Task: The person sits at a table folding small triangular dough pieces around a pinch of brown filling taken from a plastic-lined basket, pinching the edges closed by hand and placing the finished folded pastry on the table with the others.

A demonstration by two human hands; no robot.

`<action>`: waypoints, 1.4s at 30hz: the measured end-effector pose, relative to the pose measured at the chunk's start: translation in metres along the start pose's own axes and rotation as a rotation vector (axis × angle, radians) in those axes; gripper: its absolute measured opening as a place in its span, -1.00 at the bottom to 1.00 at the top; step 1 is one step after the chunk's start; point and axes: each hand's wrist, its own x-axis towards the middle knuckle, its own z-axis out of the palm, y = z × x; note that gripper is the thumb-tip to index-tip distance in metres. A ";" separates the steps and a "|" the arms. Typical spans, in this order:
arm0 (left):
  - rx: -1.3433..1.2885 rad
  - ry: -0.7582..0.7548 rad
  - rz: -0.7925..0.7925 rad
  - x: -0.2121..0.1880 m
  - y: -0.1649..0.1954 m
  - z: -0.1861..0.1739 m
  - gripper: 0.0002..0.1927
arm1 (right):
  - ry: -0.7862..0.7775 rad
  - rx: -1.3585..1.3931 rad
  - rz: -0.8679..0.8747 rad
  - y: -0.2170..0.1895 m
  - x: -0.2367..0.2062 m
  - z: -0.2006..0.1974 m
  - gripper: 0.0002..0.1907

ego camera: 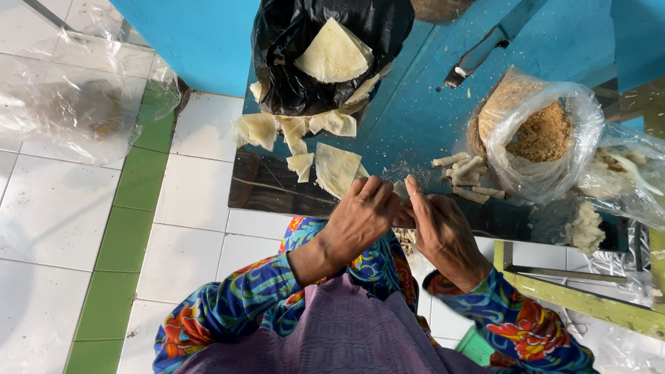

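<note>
My left hand [360,218] and my right hand [443,232] meet over the near edge of a glossy blue tabletop [415,118], fingers bent around a small pale wrapper piece [400,188] pinched between them. Most of that piece is hidden by my fingers. Just beyond my left hand lies a flat triangular wrapper sheet [336,167]. Several finished pale rolls [467,176] lie to the right of my hands. A black plastic bag [312,48] at the far side holds more triangular wrappers.
A clear bag of brown crumbly filling [544,135] stands at the right, with another clear bag [627,173] beside it. A knife [485,48] lies at the far side of the table. A crumpled clear bag [76,104] lies on the white tiled floor at left.
</note>
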 end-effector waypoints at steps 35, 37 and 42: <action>0.126 0.060 -0.258 0.003 -0.015 -0.013 -0.55 | -0.224 0.115 0.134 0.003 0.018 -0.010 -0.11; 0.218 0.060 -0.325 -0.001 -0.036 -0.018 -0.66 | -0.136 0.059 0.146 0.003 0.025 -0.003 -0.17; 0.339 0.078 -0.353 -0.007 -0.060 -0.020 -0.68 | 0.053 0.091 0.228 0.015 0.014 -0.008 -0.24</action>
